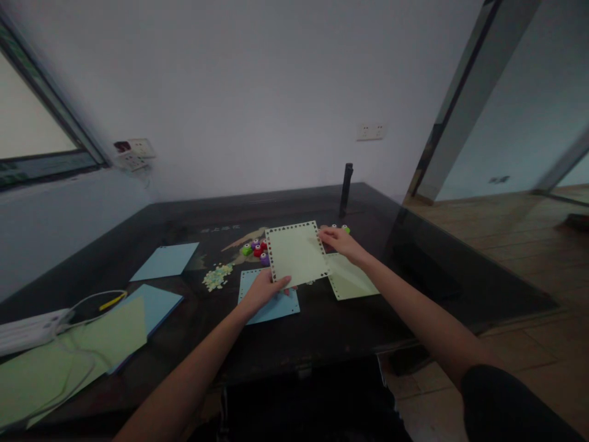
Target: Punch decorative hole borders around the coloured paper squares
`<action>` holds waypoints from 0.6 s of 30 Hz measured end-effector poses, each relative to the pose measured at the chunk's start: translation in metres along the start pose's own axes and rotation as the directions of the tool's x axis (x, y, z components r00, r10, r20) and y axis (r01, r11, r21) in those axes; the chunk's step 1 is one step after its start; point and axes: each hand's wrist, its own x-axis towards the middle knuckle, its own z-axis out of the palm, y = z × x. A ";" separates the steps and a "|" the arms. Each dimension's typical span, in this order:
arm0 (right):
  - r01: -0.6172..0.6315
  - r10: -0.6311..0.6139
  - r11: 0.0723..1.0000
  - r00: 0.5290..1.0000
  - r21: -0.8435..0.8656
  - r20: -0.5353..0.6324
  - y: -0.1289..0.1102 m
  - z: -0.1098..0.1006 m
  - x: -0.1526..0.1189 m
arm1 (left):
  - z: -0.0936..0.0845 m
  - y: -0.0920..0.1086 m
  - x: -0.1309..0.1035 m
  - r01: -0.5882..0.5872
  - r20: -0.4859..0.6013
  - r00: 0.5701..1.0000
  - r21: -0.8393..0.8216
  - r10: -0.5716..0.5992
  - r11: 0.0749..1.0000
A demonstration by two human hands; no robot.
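A pale green sheet (297, 253) with small holes punched along its edges is held up over the dark table. My left hand (264, 290) pinches its lower left corner, thumb on top. At the sheet's upper right edge, the fingers of my right hand (338, 240) are closed on it. Under my left hand lies a punched blue sheet (276, 309). Another punched green sheet (352, 277) rests below my right forearm. Small round punches in green, red and purple (257, 250) sit behind the held sheet, partly hidden by it.
Paper bits (217, 277) are heaped left of the punches. Blue sheets (166, 261) and large green sheets (105, 334) lie at the left, with a white power strip (30, 330) and cable. A black upright object (346, 189) stands at the back of the table (322, 337).
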 end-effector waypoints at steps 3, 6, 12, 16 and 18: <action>-0.020 0.023 0.998 0.998 0.067 -0.055 -0.005 0.011 -0.002 | 0.002 0.001 -0.001 0.013 0.042 0.999 -0.005 -0.012 1.000; -0.031 0.043 0.994 0.994 0.109 -0.105 0.000 0.008 -0.005 | 0.001 0.001 0.000 -0.015 -0.058 0.998 -0.054 0.012 0.998; -0.080 0.101 0.983 0.987 0.164 -0.125 0.002 -0.009 -0.013 | 0.001 0.009 0.006 -0.042 -0.185 0.983 -0.102 0.023 0.994; -0.072 0.122 0.973 0.967 0.220 -0.223 0.003 -0.022 -0.016 | 0.010 0.019 0.018 -0.096 -0.208 0.976 -0.167 0.060 0.981; -0.046 0.116 0.971 0.947 0.234 -0.299 0.006 -0.032 -0.017 | 0.018 0.027 0.026 -0.138 -0.221 0.970 -0.171 0.098 0.976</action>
